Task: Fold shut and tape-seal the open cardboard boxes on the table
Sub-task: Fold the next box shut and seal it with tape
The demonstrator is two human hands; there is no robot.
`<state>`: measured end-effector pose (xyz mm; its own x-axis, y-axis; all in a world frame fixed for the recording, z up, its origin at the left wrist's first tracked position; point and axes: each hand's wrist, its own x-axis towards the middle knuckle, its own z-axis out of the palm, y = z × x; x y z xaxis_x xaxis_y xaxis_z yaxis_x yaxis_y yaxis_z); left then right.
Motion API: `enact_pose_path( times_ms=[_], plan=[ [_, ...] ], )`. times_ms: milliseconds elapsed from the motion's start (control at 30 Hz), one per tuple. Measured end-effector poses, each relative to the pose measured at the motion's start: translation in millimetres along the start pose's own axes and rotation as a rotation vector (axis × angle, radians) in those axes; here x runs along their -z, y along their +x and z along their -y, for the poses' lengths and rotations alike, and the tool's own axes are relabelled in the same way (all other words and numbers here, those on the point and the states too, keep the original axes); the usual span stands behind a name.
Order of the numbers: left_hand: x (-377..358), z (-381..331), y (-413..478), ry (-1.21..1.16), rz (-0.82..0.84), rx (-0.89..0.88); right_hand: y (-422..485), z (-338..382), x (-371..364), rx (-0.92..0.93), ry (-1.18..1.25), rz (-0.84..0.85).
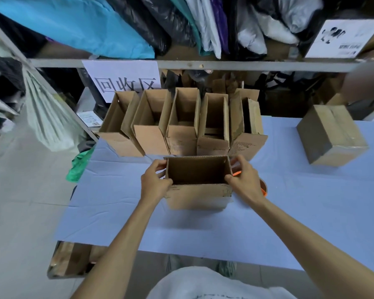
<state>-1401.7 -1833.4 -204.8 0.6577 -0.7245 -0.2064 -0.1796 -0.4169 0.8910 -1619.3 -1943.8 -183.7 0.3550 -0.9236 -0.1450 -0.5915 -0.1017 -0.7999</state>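
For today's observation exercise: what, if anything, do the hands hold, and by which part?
The nearest open cardboard box: left hand grips its left side's top edge, right hand its right side's.

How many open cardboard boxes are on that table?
6: back row of five; front box, gripped by left hand and right hand. Others may hide behind.

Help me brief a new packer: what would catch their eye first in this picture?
First, the open box in the middle of the blue table, gripped at its side walls by the left hand and right hand. Behind it stands a row of open boxes with flaps up, below a white sign. A sealed box sits alone at the far right.
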Motion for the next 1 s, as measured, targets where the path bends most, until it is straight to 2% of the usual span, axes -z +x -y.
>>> enact_pose_path(
  times_ms=[300,433,633,800,900,1000],
  plan=[
    [5,6,1,-0.115,0.089,0.049,2,-8,-7,0.055,-0.01,0.031],
    [6,8,-3,-0.074,0.146,-0.002,-1,-16,-11,0.048,0.031,0.067],
    [13,19,-1,0.052,0.318,0.008,-1,-28,-14,0.023,0.109,0.189],
    [12,22,0,0.073,0.243,-0.081,5,-30,-11,0.082,0.02,0.217],
    [7,26,-4,0.023,0.179,-0.12,8,-31,-12,0.08,-0.053,0.154],
    [1,27,-6,-0.023,0.116,-0.105,9,-32,-16,0.064,-0.016,0.029]
  ],
)
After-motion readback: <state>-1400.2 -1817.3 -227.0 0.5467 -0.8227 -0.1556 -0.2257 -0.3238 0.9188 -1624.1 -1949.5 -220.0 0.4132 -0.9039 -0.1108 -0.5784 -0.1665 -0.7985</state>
